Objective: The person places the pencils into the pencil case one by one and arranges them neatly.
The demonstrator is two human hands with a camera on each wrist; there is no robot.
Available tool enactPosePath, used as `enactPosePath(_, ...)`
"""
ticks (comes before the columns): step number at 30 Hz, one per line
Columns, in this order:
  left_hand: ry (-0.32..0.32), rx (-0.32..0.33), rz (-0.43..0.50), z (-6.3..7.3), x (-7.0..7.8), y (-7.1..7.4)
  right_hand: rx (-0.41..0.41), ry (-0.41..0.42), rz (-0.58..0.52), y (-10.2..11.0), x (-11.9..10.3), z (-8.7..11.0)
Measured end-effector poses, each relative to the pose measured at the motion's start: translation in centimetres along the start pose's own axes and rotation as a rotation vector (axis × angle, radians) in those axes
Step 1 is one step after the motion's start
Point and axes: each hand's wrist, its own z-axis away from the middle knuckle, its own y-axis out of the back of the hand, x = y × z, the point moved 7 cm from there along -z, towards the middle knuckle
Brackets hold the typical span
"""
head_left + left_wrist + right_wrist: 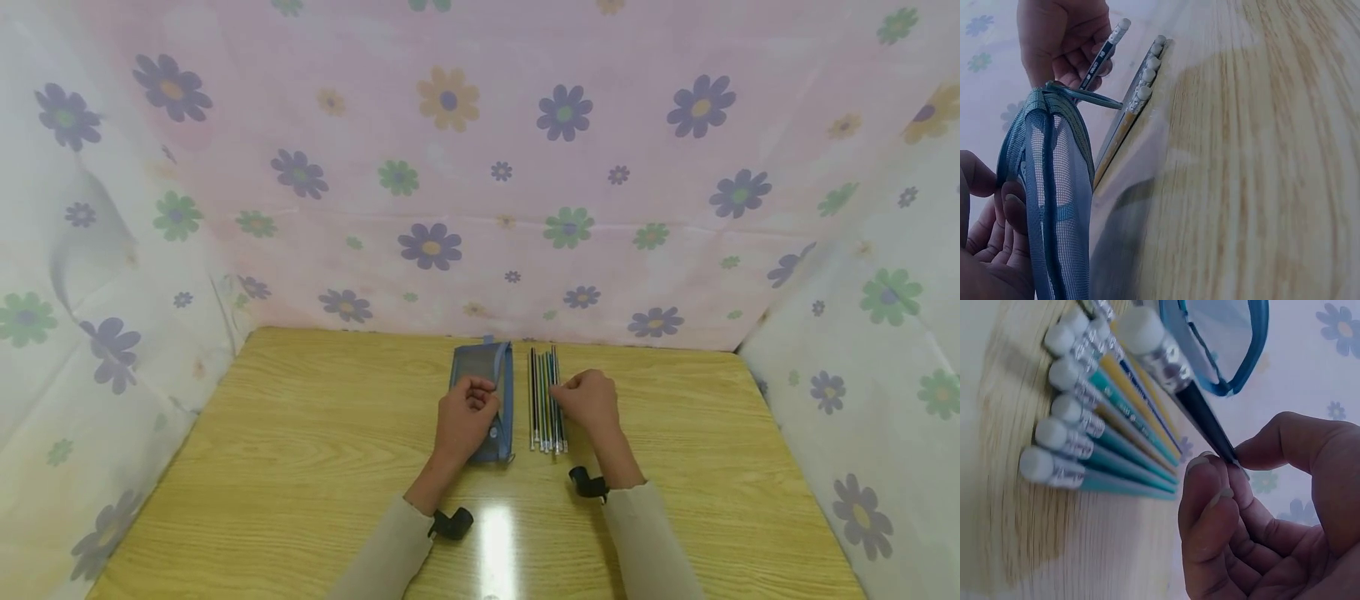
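A blue mesh pencil case [474, 361] with a zipper lies upright in the middle of the table. My left hand [467, 417] is over it, thumb and finger pinching its edge; the left wrist view shows its open-looking zipped side [1047, 187]. Just to the right, several pencils [542, 400] lie side by side, their white eraser ends [1038, 464] toward me. Between the thumb and fingertips of my right hand [592, 400] is a dark pencil [1204, 419], its eraser end raised above the others. The far ends of the pencils are hidden in the right wrist view.
The wood-grain table [315, 433] is walled at the back and both sides by flowered cloth [495, 200]. Both wrists carry a black camera mount [453, 523]. Light glares off the table's near middle.
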Motion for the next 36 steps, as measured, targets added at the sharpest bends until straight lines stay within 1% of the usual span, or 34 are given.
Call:
enactPosePath(4, 0.009, -0.008, 0.002, 0.0, 0.0, -0.1, -0.004, 0.013, -0.018, -0.5, -0.5, 0.2)
enactPosePath(9, 0.009, -0.009, -0.002, -0.1, 0.1, 0.0, -0.006, 0.008, -0.036, -1.1, -1.1, 0.3)
enactPosePath(18, 0.001, -0.019, 0.029, -0.1, 0.5, 0.0, -0.009, 0.018, -0.053, -2.0, -2.3, 0.3)
enactPosePath(28, -0.001, -0.020, 0.048, -0.2, 0.5, 0.0, -0.036, 0.035, -0.099, -3.5, -2.6, -0.2)
enactPosePath(36, 0.002, -0.020, 0.055, -0.4, 0.6, 0.1, -0.050, 0.037, -0.107, -4.4, -3.1, -0.6)
